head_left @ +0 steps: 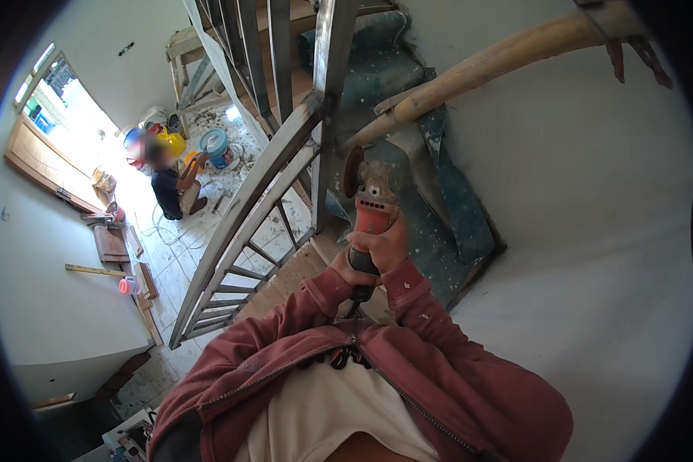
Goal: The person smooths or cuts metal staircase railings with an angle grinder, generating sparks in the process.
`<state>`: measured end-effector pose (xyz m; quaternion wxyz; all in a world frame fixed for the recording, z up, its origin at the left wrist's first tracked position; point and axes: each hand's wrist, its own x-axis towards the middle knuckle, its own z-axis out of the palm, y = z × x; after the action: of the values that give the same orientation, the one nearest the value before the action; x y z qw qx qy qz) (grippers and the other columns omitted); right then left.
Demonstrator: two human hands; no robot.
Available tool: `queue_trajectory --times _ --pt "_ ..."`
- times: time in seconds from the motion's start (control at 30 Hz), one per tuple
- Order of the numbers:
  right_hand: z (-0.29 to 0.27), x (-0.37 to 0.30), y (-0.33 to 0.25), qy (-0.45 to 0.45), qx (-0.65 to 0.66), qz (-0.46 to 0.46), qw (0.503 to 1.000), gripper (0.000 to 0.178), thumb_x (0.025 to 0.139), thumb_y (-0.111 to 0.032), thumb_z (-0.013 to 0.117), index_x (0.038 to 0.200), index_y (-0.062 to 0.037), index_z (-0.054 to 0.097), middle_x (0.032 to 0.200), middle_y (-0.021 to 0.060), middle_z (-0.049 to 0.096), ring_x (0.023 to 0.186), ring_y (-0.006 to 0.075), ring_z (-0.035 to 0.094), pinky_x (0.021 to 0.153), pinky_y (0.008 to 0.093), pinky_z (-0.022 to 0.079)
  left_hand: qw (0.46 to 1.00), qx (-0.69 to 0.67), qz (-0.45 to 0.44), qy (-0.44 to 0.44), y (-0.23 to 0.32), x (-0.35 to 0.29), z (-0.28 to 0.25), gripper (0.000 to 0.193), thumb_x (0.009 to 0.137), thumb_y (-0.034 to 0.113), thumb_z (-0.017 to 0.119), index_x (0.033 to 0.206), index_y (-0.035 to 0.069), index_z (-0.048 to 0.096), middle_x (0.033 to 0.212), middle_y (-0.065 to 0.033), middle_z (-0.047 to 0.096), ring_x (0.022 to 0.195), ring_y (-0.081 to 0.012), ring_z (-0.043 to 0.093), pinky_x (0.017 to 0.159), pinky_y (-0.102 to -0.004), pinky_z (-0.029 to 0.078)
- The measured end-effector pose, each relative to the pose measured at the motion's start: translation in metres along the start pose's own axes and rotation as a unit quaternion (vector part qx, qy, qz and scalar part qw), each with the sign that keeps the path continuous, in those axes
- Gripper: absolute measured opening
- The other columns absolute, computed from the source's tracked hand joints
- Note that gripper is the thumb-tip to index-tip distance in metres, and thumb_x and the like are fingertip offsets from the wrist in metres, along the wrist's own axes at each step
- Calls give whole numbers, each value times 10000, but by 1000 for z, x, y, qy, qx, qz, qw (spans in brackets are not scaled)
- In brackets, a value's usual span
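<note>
Both my hands grip a red and black angle grinder point(372, 206) in front of my chest. My left hand point(348, 269) wraps the lower part of its body, near the cable end. Just above it, my right hand point(386, 245) closes around the body. The grinding disc point(353, 171) is edge-on at the top, next to the upright post point(327, 100) of a bare metal stair railing point(242, 212). Dusty red jacket sleeves cover both my forearms.
A long wooden pole point(500, 61) leans across a blue tarp point(446, 208) on the stairs. White walls rise on my right. Down on the littered floor a person point(169, 185) crouches by buckets point(214, 146), wooden boards point(112, 242) and a bright doorway.
</note>
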<state>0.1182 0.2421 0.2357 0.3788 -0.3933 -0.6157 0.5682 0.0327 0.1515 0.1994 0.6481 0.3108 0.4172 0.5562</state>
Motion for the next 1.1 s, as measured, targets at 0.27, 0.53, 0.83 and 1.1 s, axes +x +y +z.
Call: queue_trajectory --times 0.27,0.53,0.83,1.1 --pt "18 -13 -15 19 1 -41 999 709 518 -80 837 1120 2 471 1029 92 579 894 184 587 794 307 490 989 129 65 19 -12 -5 -22 801 491 123 850 1219 71 519 1140 -53 619 1055 -186 602 916 -339 478" --pt "33 -14 -20 8 -29 -18 999 858 515 -203 836 1213 57 411 1089 225 588 1018 337 597 892 368 463 982 162 96 -5 12 -18 -34 895 501 155 853 1305 82 468 1241 -66 568 1156 -200 546 969 -352 438" --pt "49 -7 -24 82 -9 -63 995 806 515 -168 823 1183 48 428 1071 201 591 1025 311 591 879 366 460 992 60 86 -73 -21 20 -76 866 519 163 851 1281 81 448 1199 -68 580 1105 -209 570 941 -356 455" --pt "68 11 -28 68 -14 -101 993 709 544 -135 821 1119 14 434 1029 121 568 890 189 584 797 324 489 982 151 113 -22 38 3 -68 828 512 152 836 1248 46 470 1159 -83 601 1066 -208 593 915 -351 475"
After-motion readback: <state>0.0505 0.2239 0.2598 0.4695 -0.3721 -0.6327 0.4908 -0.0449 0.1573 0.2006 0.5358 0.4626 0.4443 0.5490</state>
